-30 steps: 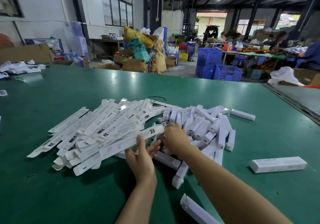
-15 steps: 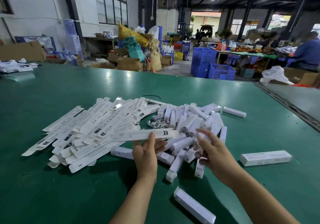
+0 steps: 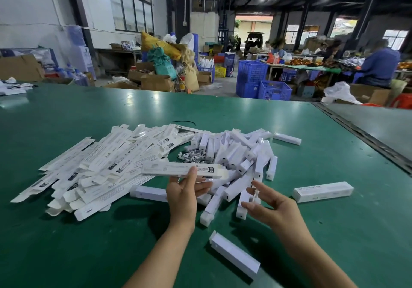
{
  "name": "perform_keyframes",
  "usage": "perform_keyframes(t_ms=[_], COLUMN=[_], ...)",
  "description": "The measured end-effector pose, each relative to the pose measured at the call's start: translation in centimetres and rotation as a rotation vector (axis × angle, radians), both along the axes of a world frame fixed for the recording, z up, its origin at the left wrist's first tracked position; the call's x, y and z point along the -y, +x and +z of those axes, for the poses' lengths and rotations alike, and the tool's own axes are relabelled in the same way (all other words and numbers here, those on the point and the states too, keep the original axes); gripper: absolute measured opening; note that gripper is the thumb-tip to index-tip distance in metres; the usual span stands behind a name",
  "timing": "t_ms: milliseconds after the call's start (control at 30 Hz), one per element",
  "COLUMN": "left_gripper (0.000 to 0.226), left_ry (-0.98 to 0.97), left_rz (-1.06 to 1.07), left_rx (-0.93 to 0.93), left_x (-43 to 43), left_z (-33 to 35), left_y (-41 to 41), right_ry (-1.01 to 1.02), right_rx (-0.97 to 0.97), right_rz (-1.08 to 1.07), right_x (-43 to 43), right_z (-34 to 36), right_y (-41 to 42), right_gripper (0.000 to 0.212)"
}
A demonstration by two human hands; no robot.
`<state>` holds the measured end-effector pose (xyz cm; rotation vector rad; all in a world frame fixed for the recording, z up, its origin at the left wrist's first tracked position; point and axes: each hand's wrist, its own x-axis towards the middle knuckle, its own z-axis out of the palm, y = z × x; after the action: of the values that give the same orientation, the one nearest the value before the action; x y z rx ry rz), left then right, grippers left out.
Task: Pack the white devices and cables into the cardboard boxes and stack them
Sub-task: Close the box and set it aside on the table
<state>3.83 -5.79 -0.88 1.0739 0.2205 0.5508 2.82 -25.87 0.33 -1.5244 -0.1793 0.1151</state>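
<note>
Cartons (image 3: 89,171) lie heaped beside the white devices (image 3: 236,154) on the green table (image 3: 66,243); left hand (image 3: 182,196) pinches one flat carton (image 3: 178,169) above them, right hand (image 3: 272,207), fingers spread, pinches a small white piece (image 3: 256,193)

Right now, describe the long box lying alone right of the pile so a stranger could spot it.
On the green table, find the heap of white pieces in the middle. Just right of the right hand lies a white box. Unlike the short plain boxes nearby, it is long and carries print.
</note>
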Motion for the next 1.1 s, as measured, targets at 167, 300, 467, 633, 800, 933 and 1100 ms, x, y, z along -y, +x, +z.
perform_keyframes(t_ms=[167, 300, 467, 633, 800, 933, 1100], left_gripper=[0.015, 0.015, 0.016, 0.022, 0.017, 0.021, 0.025], left_ry=[-0.027, -0.023, -0.004, 0.0, -0.001, 0.029, 0.055], left_rz=[-0.033, -0.073, -0.114, -0.135, -0.145, -0.157, -0.153], left_rx=[0.006, 0.012, 0.039, 0.038, 0.033, 0.003, -0.023], left_x=[0.6, 1.1, 1.7, 1.9, 1.9, 1.9, 1.8], left_z=[0.3, 0.5, 0.8, 0.9, 0.9, 0.9, 0.8], left_y=[-0.6, -1.0, -1.6, -1.7, -1.7, -1.7, -1.7], right_ry=[-0.012, 0.028, -0.03, 0.02, -0.43, -0.555, -0.351], right_rx=[0.004, -0.001, 0.012, -0.027, 0.209, 0.359, 0.362], right_rz=[-0.022, -0.058, -0.075, -0.081, -0.14, -0.157, -0.291], right_x=[-0.5, -0.7, -0.7, -0.8, -0.7, -1.0, -1.1], right_z=[-0.1, -0.4, -1.2, -1.6, -1.4, -0.7, -0.2], right_y=[-0.3, -0.2, 0.3, 0.4, 0.2, -0.5, -0.9], right_gripper=[0.069, 0.062, 0.042, 0.034, 0.029, 0.034, 0.034])
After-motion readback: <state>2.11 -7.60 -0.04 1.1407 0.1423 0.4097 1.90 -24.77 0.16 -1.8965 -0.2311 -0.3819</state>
